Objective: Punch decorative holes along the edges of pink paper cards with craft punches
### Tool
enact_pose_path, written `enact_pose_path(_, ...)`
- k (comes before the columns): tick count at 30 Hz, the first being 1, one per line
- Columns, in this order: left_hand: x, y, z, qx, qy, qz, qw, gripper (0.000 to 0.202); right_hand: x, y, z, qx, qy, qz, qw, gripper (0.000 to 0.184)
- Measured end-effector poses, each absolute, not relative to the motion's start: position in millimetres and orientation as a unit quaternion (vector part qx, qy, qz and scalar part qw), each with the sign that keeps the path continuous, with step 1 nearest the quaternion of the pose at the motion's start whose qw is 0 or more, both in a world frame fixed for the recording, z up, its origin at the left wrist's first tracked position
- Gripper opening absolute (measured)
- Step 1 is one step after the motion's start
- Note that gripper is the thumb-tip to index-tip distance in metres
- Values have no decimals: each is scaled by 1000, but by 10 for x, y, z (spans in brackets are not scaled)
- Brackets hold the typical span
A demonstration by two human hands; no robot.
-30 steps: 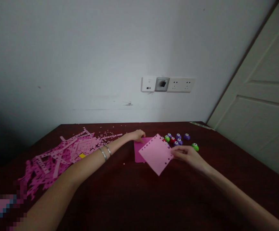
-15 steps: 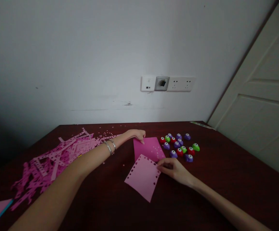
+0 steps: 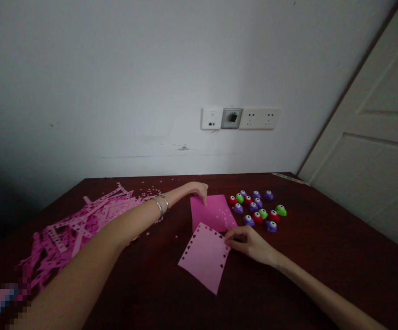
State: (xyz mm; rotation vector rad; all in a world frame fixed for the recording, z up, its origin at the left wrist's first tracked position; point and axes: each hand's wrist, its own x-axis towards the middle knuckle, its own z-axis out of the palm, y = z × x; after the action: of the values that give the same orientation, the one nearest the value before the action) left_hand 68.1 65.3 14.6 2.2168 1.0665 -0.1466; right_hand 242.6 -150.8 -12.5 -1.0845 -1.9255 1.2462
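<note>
My right hand pinches the right corner of a light pink sheet of paper, which has punched holes along several edges. Behind it, partly overlapped, lies a bright pink sheet with small pale cut-out shapes on its right part. My left hand reaches across to the far left corner of that bright pink sheet, fingers curled down and closed at its edge. Right of both sheets are several paper punches in purple, red and green with eye-like tops.
A heap of punched pink paper strips covers the left of the dark table, partly behind my left forearm. Tiny paper bits lie near the back. A pale wall with sockets rises behind; a white door stands at the right.
The light pink sheet has shifted slightly toward me, its near corner now lower. My left fingers point more steeply down at the bright pink sheet. My right hand keeps its pinch.
</note>
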Motion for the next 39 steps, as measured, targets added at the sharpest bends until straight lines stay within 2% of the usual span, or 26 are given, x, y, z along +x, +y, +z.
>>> enact_pose_path(9,644,654,162,829,402,-20,387,22,2392,-1529,-76,-413,-724,469,292,21)
enact_pose_path(17,282,463,211,773,423,30,471,11,2599,-1486,65,-439,-676,477,349,22)
enact_pose_path(21,-235,392,441,689,446,77,565,22,2821,-1473,185,-452,-636,480,400,22)
enact_pose_path(25,-999,289,880,666,487,111,554,23,2965,-1509,257,-480,-611,471,417,23)
enact_pose_path(28,-1614,184,1326,697,556,132,433,17,2998,-1550,301,-493,-614,458,414,25)
enact_pose_path(33,-2194,-23,1947,746,665,24,13,18,2948,-1589,369,-526,-633,400,403,35)
enact_pose_path(36,-2133,-204,2017,725,668,-32,-164,23,2910,-1586,390,-535,-645,382,389,37)
enact_pose_path(39,-1939,-384,1915,729,635,-44,-250,20,2902,-1571,392,-541,-643,371,395,36)
